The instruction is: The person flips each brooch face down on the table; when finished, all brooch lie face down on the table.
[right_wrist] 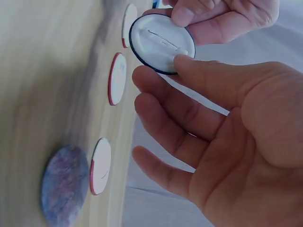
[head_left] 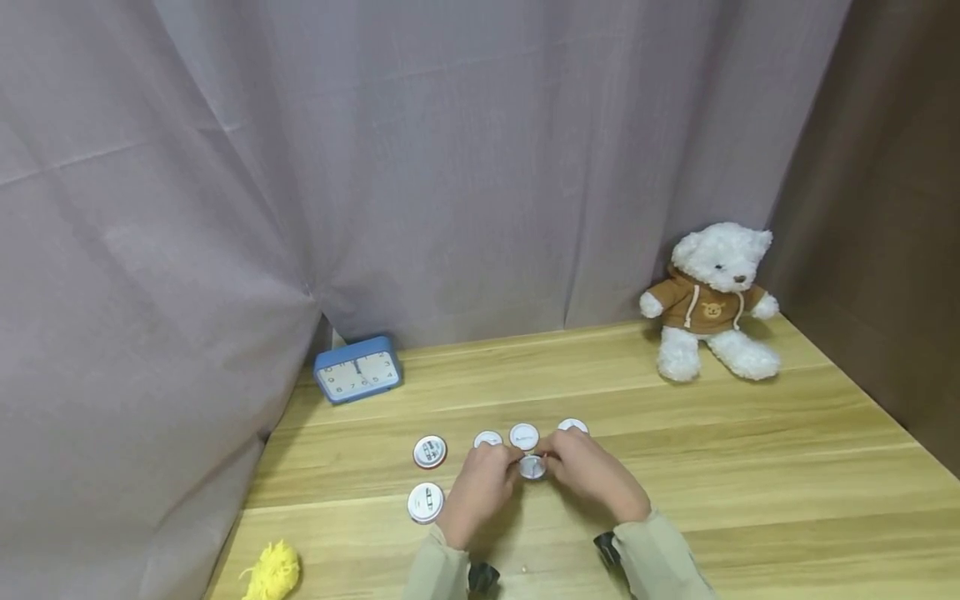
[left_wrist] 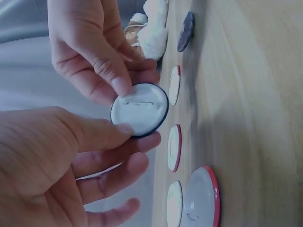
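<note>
A round pin-back button badge (head_left: 532, 467) is held just above the table, its white back and safety pin facing up. My left hand (head_left: 482, 483) pinches one edge between thumb and fingers, and my right hand (head_left: 588, 468) pinches the other. The pin bar lies along the back of the badge (left_wrist: 139, 109) in the left wrist view. Beyond my hands lie more badges, one white-backed badge (head_left: 524, 437) among them. In the right wrist view a badge (right_wrist: 66, 184) shows a mottled purple-blue face.
Two white-backed badges, an upper badge (head_left: 430, 452) and a lower badge (head_left: 425, 502), lie left of my hands. A blue clock (head_left: 358, 371) stands back left, a white teddy bear (head_left: 712, 304) sits back right, and a yellow yarn bundle (head_left: 272, 572) lies front left. Curtains hang behind.
</note>
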